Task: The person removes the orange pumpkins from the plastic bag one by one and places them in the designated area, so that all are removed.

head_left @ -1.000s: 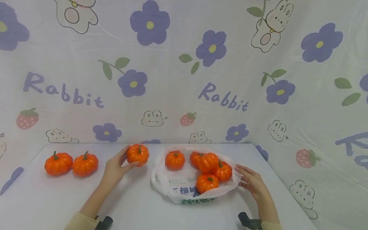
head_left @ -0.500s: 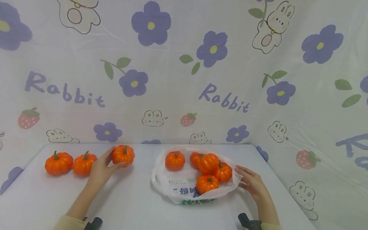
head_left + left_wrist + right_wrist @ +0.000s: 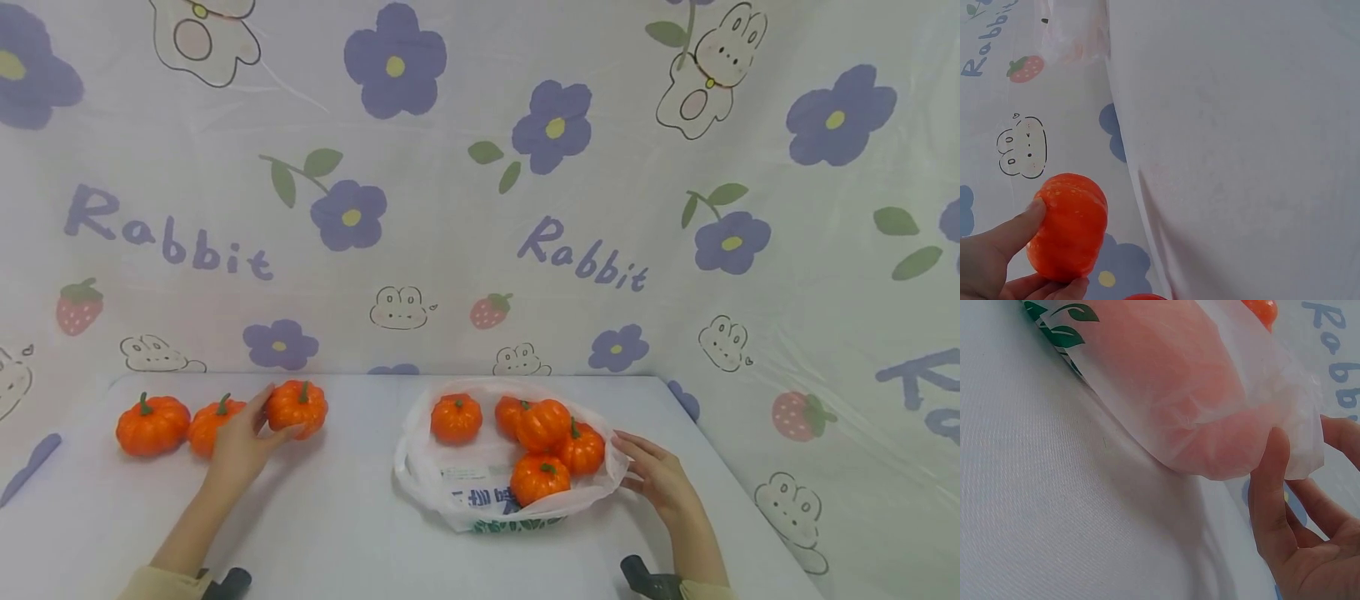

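Note:
In the head view my left hand (image 3: 242, 442) grips a small orange pumpkin (image 3: 297, 410) with a green stem. Thumb and fingers press its sides in the left wrist view, where the pumpkin (image 3: 1069, 228) shows its smooth, ribbed skin. Beside that hand two more pumpkins sit on the table; the nearer pumpkin (image 3: 206, 429) is partly covered by the hand. My right hand (image 3: 662, 479) pinches the right rim of a white plastic bag (image 3: 427, 487), its thumb on the thin film (image 3: 1210, 444) in the right wrist view. Inside the spread bag lie several pumpkins (image 3: 543, 425).
The white table (image 3: 337, 533) ends at a back edge against a hanging cloth (image 3: 450, 183) printed with flowers, rabbits and strawberries. Another pumpkin (image 3: 153, 427) stands at the far left. Dark wrist mounts (image 3: 228, 583) sit at both forearms.
My left hand has carried its pumpkin leftward, from near the bag toward the two pumpkins on the left. The right hand and the bag have stayed in place.

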`<state>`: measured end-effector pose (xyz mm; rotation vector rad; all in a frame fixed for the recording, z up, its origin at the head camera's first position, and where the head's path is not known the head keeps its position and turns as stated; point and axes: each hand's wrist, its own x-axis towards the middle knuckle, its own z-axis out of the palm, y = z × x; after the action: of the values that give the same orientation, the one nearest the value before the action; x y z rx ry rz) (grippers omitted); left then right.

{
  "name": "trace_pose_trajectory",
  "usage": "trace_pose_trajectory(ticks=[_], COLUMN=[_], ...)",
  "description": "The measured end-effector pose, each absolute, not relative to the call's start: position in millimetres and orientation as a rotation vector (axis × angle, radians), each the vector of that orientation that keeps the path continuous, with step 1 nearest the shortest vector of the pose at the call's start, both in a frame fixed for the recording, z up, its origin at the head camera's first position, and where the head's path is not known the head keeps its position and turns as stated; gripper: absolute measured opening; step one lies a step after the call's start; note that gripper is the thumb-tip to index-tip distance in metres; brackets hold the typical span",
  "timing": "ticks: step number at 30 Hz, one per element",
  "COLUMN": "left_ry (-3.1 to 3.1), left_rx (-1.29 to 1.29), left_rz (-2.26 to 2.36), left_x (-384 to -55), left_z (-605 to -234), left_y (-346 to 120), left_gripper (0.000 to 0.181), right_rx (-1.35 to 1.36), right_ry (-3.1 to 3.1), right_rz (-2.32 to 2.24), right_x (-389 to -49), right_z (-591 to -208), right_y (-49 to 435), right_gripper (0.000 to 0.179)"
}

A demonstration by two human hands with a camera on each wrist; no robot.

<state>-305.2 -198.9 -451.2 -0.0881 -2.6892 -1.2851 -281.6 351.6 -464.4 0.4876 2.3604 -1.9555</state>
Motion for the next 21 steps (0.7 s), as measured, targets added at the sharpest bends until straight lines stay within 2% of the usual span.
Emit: trace_pose_trajectory(ticks=[11,21], left_ry=[-2.723,-2.798], left_rx=[-0.031,-0.042], left_rz=[-1.158,-1.097], left_x=[-306.7,-306.7], left_z=[-456.3,-460.9], left_y=[-203.9,-209.0], left_gripper=[0.076,0.077], right_rx=[0.486,0.488], right_ry=[2.349,2.347], right_rz=[-1.969,-1.961], right_x=[-282.3,-282.1], right_z=[-465.2,-464.5], right_y=[352.0,351.3], right_gripper=[0.065,0.071])
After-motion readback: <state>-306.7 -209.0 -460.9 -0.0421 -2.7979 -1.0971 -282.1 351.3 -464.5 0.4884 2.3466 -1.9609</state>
